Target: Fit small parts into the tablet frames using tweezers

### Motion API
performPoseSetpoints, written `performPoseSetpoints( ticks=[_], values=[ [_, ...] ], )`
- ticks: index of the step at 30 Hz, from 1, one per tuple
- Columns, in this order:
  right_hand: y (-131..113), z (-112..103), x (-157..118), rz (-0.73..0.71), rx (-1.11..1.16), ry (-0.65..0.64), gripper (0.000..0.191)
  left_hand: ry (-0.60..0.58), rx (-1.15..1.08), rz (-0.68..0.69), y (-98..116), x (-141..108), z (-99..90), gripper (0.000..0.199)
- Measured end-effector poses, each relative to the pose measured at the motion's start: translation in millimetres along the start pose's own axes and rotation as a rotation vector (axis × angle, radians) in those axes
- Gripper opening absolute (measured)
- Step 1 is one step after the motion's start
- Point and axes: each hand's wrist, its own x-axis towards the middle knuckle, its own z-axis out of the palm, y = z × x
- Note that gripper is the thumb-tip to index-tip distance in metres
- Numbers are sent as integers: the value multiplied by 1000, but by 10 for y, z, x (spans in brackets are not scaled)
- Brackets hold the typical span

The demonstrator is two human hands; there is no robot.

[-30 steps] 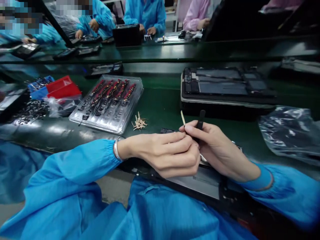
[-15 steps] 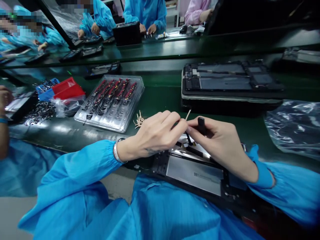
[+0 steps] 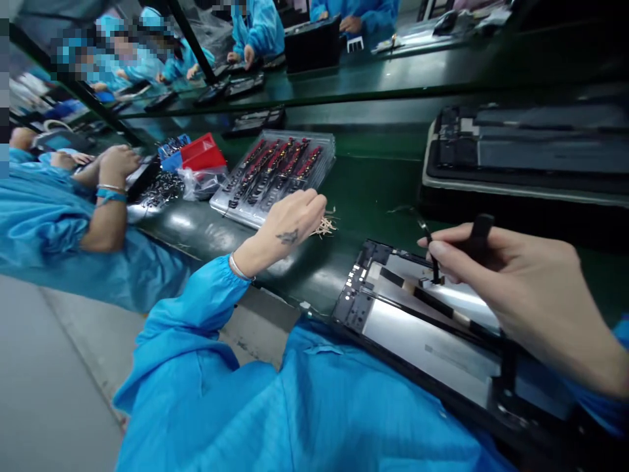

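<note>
My right hand [image 3: 521, 288] pinches a thin black cable-like part [image 3: 434, 262] with a small shiny end, between thumb and forefinger. A dark, blunt-ended piece [image 3: 480, 231] also sticks up among its fingers; its kind is unclear. Below lies an opened tablet [image 3: 427, 347], with silver battery panels and a black ribbon cable [image 3: 417, 295] across it. My left hand [image 3: 289, 226] is at a small heap of cream-coloured strips [image 3: 325, 227], beside the clear tray [image 3: 236, 210] of red and black parts. Its fingers are curled closed, and anything between them is hidden.
Behind my right hand, open tablets lie on a dark stack [image 3: 491, 187]. Left of the tray are a red bin [image 3: 204, 152], a blue bin [image 3: 171, 157], a plastic bag [image 3: 201, 183] and loose dark parts [image 3: 157, 190]. A co-worker's arm [image 3: 111, 203] is farther left.
My left hand has left my right hand and moved left to the cream strips. The strip seen at its fingertips is no longer visible. The view has turned left.
</note>
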Motion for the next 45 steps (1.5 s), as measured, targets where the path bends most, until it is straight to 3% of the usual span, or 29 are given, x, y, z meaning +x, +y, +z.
performPoseSetpoints(
  ticks=[3,5,6,8,10,11,12,15,18,24,28,30,33,35,37,40,45],
  values=[
    [13,-19,14,36,20,-10,31,-200,18,24,-42,-64,21,26],
    [9,-22,18,67,38,-7,35,-239,22,60,-15,-78,4,31],
    [6,-18,18,92,54,-8,36,-209,13,65,11,-71,-9,35],
    [0,6,15,144,131,-11,33,-32,-92,46,91,-21,-32,37],
    [-3,49,6,193,259,-37,28,155,-396,27,220,79,-38,30],
    [-4,74,1,210,323,-51,26,188,-623,30,303,145,-36,27],
    [-4,98,-3,220,379,-60,25,166,-874,35,394,218,-34,27],
    [-3,136,-1,229,451,-65,25,-79,-1515,-3,641,441,-47,34],
    [8,86,40,180,386,1,25,-149,-1722,-38,731,617,-107,37],
    [10,-101,153,52,277,109,24,-258,-1269,227,606,809,-259,30],
    [-38,-119,164,49,288,108,14,-205,-1016,391,561,839,-282,25],
    [-60,-122,165,62,336,111,11,-88,-961,445,544,825,-267,28],
    [-75,-132,162,88,406,111,12,276,-824,451,553,792,-236,40],
    [-79,-133,150,88,430,110,15,536,-621,461,599,774,-229,28],
    [-82,-126,129,76,444,118,17,687,-405,481,665,766,-237,18],
    [-93,-112,97,56,438,129,17,763,-229,475,751,763,-265,15],
    [-113,-112,74,30,423,129,17,762,-135,450,789,732,-301,14]
  ],
)
